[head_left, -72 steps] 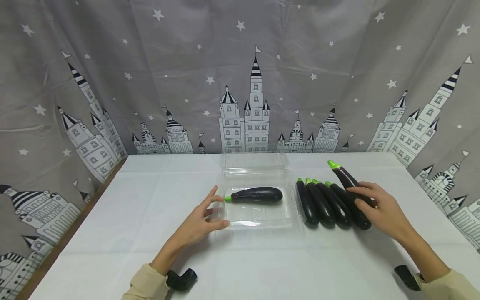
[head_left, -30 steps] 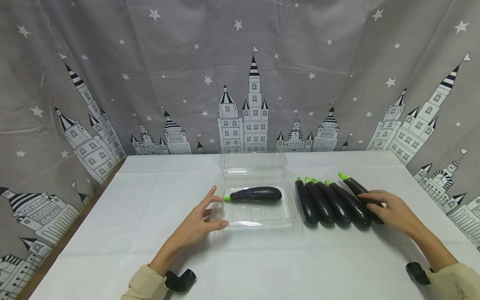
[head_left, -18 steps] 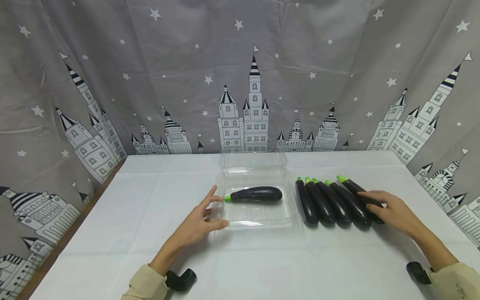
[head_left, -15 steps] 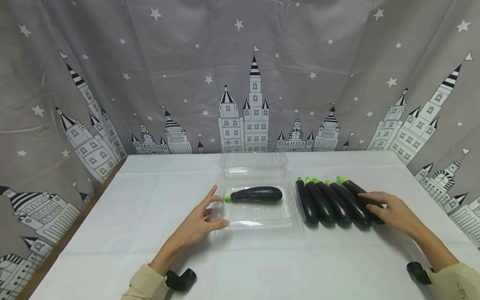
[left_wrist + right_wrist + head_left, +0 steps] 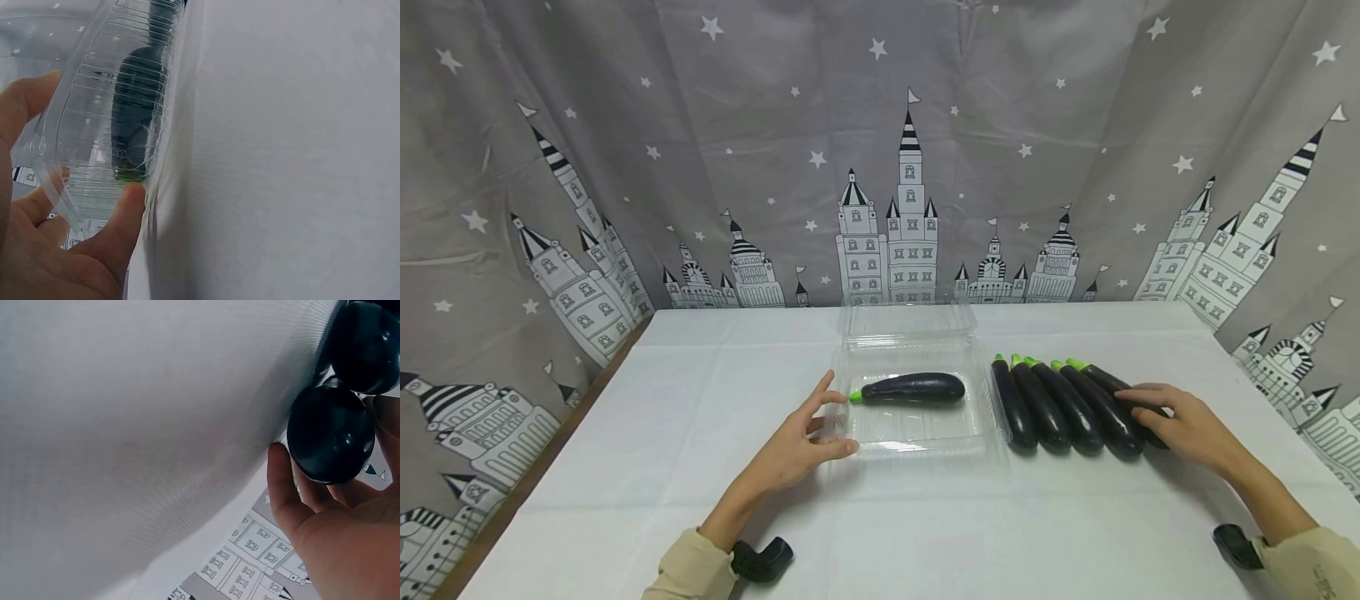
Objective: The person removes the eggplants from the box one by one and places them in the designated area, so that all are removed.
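Note:
A clear plastic box (image 5: 917,427) lies with its hinged lid (image 5: 910,320) folded back, and one dark eggplant (image 5: 917,388) rests crosswise inside, green stem to the left. My left hand (image 5: 790,446) holds the box's left end, thumb at the front corner and fingers along the side. In the left wrist view the eggplant shows through the ribbed wall (image 5: 90,94). My right hand (image 5: 1180,425) grips the rightmost eggplant (image 5: 1103,379) of a row, fingers and thumb about its thick end. Its rounded bottom (image 5: 331,434) shows in the right wrist view, close to the neighbouring eggplant (image 5: 365,347).
Several more eggplants (image 5: 1048,408) lie side by side right of the box, green stems pointing away. Everything sits on a white-covered table (image 5: 925,533), with a grey castle-print curtain (image 5: 880,150) behind its far edge. A black device (image 5: 763,560) is on each wrist.
My right hand has lowered its eggplant from over the row to the row's right end. Since then its green stem end has swung left toward the others. The left hand has stayed put.

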Tool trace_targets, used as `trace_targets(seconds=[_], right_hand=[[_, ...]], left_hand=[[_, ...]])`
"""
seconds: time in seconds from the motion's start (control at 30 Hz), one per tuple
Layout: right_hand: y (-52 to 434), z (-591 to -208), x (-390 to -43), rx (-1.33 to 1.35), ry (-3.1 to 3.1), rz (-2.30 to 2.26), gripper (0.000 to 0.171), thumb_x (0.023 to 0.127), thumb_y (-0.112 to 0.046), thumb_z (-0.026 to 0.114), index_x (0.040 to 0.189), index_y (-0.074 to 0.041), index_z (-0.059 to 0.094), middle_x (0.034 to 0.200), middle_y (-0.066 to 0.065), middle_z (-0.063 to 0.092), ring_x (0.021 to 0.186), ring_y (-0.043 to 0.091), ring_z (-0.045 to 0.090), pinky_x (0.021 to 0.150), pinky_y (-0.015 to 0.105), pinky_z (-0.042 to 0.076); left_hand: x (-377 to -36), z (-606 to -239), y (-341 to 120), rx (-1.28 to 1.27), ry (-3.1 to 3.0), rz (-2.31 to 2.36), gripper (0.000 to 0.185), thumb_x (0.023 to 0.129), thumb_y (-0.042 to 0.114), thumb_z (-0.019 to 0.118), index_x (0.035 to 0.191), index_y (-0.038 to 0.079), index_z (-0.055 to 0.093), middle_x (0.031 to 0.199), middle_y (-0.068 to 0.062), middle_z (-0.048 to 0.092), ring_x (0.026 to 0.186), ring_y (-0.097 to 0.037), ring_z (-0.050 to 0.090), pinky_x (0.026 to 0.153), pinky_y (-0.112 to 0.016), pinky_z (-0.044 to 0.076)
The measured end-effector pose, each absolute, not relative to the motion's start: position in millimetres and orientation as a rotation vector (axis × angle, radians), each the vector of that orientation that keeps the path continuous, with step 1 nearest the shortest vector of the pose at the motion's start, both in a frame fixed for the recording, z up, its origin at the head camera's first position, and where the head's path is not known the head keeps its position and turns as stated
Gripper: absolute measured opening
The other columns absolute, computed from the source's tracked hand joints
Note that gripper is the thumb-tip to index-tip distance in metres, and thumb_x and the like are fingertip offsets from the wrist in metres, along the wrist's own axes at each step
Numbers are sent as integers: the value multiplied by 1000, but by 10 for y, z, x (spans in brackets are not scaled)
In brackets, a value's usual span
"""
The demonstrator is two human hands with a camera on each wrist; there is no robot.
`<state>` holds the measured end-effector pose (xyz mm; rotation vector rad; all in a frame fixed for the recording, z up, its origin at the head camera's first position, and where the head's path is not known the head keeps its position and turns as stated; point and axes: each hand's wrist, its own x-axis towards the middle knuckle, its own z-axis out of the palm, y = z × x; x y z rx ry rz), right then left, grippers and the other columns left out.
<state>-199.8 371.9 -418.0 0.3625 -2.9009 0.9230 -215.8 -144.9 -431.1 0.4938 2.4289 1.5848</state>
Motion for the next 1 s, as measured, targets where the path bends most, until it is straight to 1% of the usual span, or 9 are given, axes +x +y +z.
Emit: trace_targets(seconds=[0.17,0.33,0.77,0.87,1.0], right_hand=[[3708,-4196,-1989,367,-2837,911,31,94,0,57,124,5,63,127,32,55,119,53,46,90,69,38],[3706,-4208,-1982,335,-2843,889,32,93,2,57,124,5,63,127,32,55,118,53,46,87,69,41],[3698,-4211,-1978,325,-2843,898,32,93,1,57,125,6,62,127,32,55,118,53,47,87,68,43],[3699,-4212,-1981,337,-2828,900,32,93,1,57,124,5,63,127,31,55,117,52,48,86,66,45],[3703,-4212,-1983,353,-2805,871,31,91,2,59,121,5,65,125,29,57,115,48,51,84,60,49]], left_hand=[[-2160,-4318,-1450,488,2429,1586,54,87,21,77,130,6,49,165,-6,5,132,-48,42,107,-61,32],[-2161,-4323,-1445,494,2417,1596,54,87,21,77,130,6,49,165,-6,4,132,-48,42,107,-61,32],[-2170,-4349,-1455,501,2432,1597,54,86,24,77,129,6,50,165,-5,5,131,-49,42,107,-61,32],[-2170,-4351,-1455,495,2431,1598,54,86,24,77,130,7,50,165,-4,5,131,-49,42,107,-61,32],[-2167,-4347,-1455,502,2432,1594,53,87,23,77,130,7,50,165,-5,5,131,-49,42,107,-62,32]])
